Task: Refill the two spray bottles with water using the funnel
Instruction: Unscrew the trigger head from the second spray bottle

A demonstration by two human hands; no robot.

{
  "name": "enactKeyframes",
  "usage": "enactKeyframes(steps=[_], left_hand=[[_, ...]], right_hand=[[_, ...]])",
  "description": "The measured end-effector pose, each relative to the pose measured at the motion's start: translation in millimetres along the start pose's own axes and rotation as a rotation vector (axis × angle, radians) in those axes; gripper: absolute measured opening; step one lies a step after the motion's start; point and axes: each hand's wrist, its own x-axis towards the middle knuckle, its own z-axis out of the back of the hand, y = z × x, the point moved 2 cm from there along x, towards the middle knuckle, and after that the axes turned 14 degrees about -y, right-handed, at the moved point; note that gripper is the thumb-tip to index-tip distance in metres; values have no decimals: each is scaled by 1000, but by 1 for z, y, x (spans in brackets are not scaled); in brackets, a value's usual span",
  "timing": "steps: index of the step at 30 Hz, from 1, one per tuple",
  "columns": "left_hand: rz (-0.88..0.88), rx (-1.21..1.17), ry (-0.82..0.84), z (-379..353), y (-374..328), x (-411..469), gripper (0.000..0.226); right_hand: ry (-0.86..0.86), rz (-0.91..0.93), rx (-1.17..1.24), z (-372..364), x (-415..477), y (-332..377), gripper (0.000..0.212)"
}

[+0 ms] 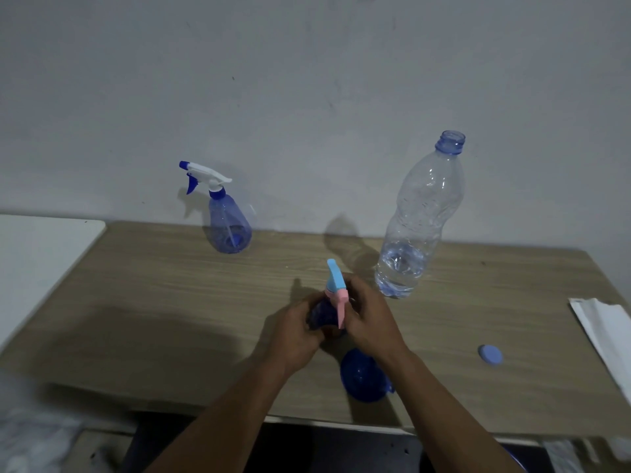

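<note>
In the middle of the wooden table (153, 302) I hold a dark blue spray bottle (319, 315). My left hand (293, 336) wraps its body. My right hand (367, 319) grips its light blue and pink trigger head (336, 290). A blue funnel (362, 377) lies on the table under my right forearm. A second blue spray bottle (227, 216), with a white and blue head, stands at the back left by the wall. A tall clear water bottle (415, 220) stands uncapped at the back right, with a little water at the bottom.
A light blue cap (490, 354) lies on the table to the right. A white folded paper or cloth (604, 332) rests at the right edge. A white surface (44, 247) adjoins the table on the left. The wall rises directly behind.
</note>
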Motion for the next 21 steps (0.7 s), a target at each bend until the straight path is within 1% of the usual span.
enactKeyframes(steps=[2, 4, 6, 8, 10, 12, 13, 14, 15, 18, 19, 21], left_hand=[[9, -11, -9, 0, 0, 0, 48], [3, -24, -25, 0, -1, 0, 44], [2, -33, -24, 0, -2, 0, 49], [12, -26, -18, -1, 0, 2, 50], [22, -4, -20, 0, -1, 1, 42], [22, 11, -22, 1, -3, 0, 37], [20, 13, -17, 1, -6, -1, 39], [9, 23, -12, 2, -7, -1, 42], [0, 41, -11, 2, -8, -1, 43], [25, 84, -14, 3, -10, -1, 34], [32, 96, -14, 4, -10, -1, 30], [5, 179, -5, 5, -12, -2, 25]], right_hand=[[-11, -10, 14, 0, -2, 2, 29], [-25, -27, 12, 1, -1, 3, 26], [-1, -3, -30, 1, 0, 4, 22], [23, 3, -42, 2, 1, 5, 26], [-1, -39, -9, 3, -2, 6, 36], [-22, -50, -15, 4, -1, 7, 30], [-20, -37, -43, 5, 0, 6, 26], [0, -23, -62, 7, -1, 6, 26], [24, -9, -71, 8, -1, 7, 32], [75, 31, -47, 15, -7, 11, 69], [103, 36, -37, 16, -10, 13, 76], [155, 58, -56, 17, -10, 21, 82]])
